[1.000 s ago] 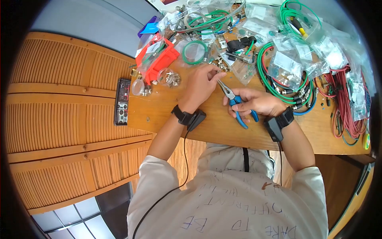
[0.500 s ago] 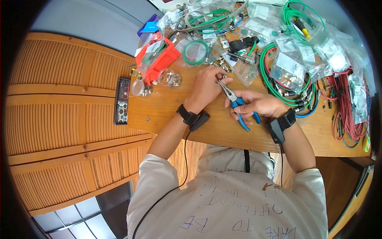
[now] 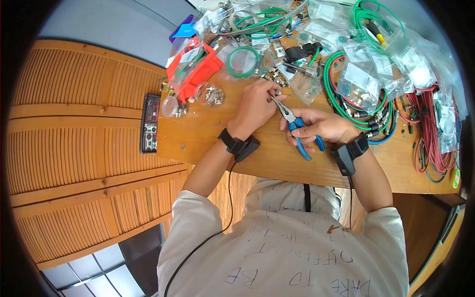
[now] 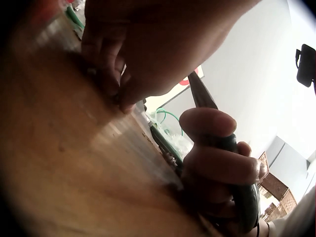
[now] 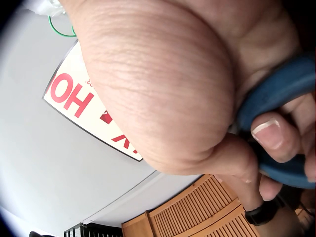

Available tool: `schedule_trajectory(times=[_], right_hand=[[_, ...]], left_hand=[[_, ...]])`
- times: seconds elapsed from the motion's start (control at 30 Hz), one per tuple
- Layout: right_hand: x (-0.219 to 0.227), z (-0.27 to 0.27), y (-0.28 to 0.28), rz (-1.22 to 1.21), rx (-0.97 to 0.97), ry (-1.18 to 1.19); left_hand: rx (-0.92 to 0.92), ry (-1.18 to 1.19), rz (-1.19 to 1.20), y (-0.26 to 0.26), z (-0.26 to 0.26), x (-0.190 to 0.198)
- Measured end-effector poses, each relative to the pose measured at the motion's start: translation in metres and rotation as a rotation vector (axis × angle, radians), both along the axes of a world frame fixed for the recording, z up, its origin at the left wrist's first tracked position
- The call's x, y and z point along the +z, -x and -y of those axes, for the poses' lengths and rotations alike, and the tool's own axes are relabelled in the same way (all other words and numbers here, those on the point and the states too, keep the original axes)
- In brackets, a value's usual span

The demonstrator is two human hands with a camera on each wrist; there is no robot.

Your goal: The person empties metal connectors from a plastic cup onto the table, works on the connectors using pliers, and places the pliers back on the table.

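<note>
Blue-handled pliers [image 3: 292,122] are gripped in the right hand [image 3: 324,127], their tips pointing up and left toward the left hand. The left hand [image 3: 255,105] pinches a small metal piece [image 3: 278,92] between thumb and fingers, close to the plier tips. Whether the tips touch the piece is unclear. In the left wrist view the left hand [image 4: 163,44] hangs over the wood, with the right hand [image 4: 212,158] curled round the pliers [image 4: 201,93]. The right wrist view shows the blue handles [image 5: 281,84] against the right palm [image 5: 163,89].
Small metal connectors [image 3: 277,76] lie just beyond the left hand. A red bin [image 3: 200,74] and open clear jars [image 3: 169,106] stand at the left. Green cable coils [image 3: 330,79], plastic bags [image 3: 358,79] and red cables [image 3: 426,128] cover the back and right of the wooden table [image 3: 198,141].
Both hands have shifted slightly to the right over the past second. A small metal piece, hardly visible before, now shows at the left fingertips; the right hand still grips the pliers.
</note>
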State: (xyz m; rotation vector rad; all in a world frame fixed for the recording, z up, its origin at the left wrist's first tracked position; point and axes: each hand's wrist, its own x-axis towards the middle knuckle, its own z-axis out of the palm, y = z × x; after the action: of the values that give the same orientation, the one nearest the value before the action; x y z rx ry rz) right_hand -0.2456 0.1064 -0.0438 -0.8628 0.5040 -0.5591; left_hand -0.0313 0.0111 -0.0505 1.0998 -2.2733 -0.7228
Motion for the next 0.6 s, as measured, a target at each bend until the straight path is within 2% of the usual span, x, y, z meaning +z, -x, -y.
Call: schedule_trajectory(times=[0.17, 0.27, 0.33, 0.37, 0.43, 0.57, 0.6], right_hand=[[-0.002, -0.001, -0.002, 0.006, -0.012, 0.006], [0.000, -0.001, -0.001, -0.012, -0.027, -0.014], [-0.003, 0.000, 0.000, 0.002, -0.009, -0.005], [-0.002, 0.000, -0.001, 0.005, -0.010, -0.006], [-0.001, -0.001, -0.001, 0.012, -0.013, -0.023], [-0.002, -0.001, 0.001, 0.022, -0.021, -0.018], [-0.001, -0.001, 0.000, 0.014, -0.021, -0.022]], left_hand=[[0.001, -0.081, -0.011, -0.016, -0.005, 0.006], [0.089, -0.055, -0.093, -0.041, -0.009, 0.023], [0.193, 0.115, -0.039, -0.067, -0.002, 0.041], [0.192, 0.114, -0.037, -0.077, 0.002, 0.053], [0.336, 0.106, 0.061, -0.092, 0.009, 0.078], [0.305, 0.089, 0.073, -0.089, 0.011, 0.081], [0.201, 0.121, 0.093, -0.080, 0.009, 0.078]])
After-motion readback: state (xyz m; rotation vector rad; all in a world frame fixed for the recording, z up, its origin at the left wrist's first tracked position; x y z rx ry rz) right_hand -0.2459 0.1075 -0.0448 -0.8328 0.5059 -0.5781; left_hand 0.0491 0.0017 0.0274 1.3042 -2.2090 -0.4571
